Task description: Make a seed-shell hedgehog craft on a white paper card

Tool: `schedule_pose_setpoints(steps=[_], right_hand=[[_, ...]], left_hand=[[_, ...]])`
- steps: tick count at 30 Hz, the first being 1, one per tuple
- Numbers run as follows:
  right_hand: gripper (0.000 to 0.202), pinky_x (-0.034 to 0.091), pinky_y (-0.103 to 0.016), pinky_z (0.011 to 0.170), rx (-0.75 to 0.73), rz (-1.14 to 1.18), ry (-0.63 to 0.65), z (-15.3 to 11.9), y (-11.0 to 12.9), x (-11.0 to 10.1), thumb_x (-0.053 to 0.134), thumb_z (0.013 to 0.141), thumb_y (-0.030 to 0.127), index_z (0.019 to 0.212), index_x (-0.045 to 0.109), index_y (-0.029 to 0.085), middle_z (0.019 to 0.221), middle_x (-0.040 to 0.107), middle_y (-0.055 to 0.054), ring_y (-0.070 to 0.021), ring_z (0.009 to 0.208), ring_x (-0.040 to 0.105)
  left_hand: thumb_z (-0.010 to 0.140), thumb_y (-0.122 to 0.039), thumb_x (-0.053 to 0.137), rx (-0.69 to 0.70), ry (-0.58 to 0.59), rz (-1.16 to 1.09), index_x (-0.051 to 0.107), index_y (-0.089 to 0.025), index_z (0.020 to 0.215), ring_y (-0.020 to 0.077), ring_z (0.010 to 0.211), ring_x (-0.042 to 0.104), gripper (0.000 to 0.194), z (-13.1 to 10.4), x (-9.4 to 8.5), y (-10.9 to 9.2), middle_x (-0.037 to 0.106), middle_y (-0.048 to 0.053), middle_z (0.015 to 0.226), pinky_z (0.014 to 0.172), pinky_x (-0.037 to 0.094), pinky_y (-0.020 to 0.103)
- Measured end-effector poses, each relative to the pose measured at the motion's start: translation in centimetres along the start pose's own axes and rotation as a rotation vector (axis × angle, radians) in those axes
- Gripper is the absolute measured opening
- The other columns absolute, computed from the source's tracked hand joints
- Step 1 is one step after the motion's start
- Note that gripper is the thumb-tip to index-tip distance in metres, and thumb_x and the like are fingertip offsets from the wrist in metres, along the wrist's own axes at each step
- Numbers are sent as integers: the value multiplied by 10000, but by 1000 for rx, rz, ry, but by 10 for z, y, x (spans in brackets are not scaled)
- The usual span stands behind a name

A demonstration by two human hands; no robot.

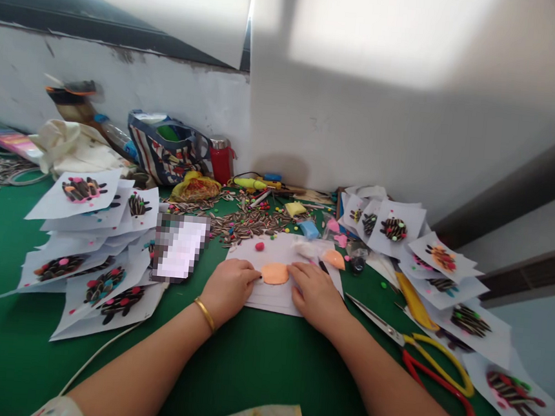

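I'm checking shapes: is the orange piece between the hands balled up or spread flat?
Spread flat: the orange piece lies as a smooth oval on white paper, between left hand and right hand.

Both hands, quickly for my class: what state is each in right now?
Left hand: fingers curled at the left edge of orange clay; grip unclear.
Right hand: open, fingers at the clay's right edge, over white paper.

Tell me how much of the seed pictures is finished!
Lots look done: decorated seed pictures are piled on both sides. Now the left hand and right hand are at the flat orange clay on white paper. It has no seeds on it, so adding some of the loose sunflower seeds is probably left.
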State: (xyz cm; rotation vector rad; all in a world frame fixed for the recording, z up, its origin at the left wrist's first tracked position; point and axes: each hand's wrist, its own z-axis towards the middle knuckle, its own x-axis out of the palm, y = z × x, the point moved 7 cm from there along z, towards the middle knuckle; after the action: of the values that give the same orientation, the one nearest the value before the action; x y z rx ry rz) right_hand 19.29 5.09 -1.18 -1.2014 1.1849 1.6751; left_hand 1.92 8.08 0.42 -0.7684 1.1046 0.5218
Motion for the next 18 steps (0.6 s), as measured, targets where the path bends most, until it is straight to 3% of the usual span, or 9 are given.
schedule_pose_setpoints(steps=[6,12,15,18], right_hand=[[483,350,-422,1091,-26,6,-30,0,1,-1,513,835,169,1315,554,204,1344,573,-88,-246,1237,495],[406,402,-399,1005,-26,7,-121,2,-6,-18,501,858,189,1253,594,195,1277,612,-95,-242,1168,529],[345,390,-395,970,39,-77,-178,2,-20,-34,511,876,224,1202,620,208,1201,640,-89,-248,1121,532],[351,370,-418,924,201,-237,-240,0,-44,-50,538,876,265,1215,616,217,1204,626,-97,-271,1102,511]], left_hand=[[840,-134,558,14,14,-3,763,-270,975,201,863,630,281,-1,-1,-2,718,36,951,813,474,346],[846,-114,524,-18,-14,-16,722,-202,1054,205,877,639,300,1,-6,-3,722,63,928,825,475,349],[849,-115,518,-28,-36,-29,719,-190,1026,206,886,638,277,0,-9,-4,719,64,932,834,475,353],[842,-114,525,-39,-64,-37,719,-192,1003,212,903,635,264,-1,-12,-4,716,61,949,844,472,361]])
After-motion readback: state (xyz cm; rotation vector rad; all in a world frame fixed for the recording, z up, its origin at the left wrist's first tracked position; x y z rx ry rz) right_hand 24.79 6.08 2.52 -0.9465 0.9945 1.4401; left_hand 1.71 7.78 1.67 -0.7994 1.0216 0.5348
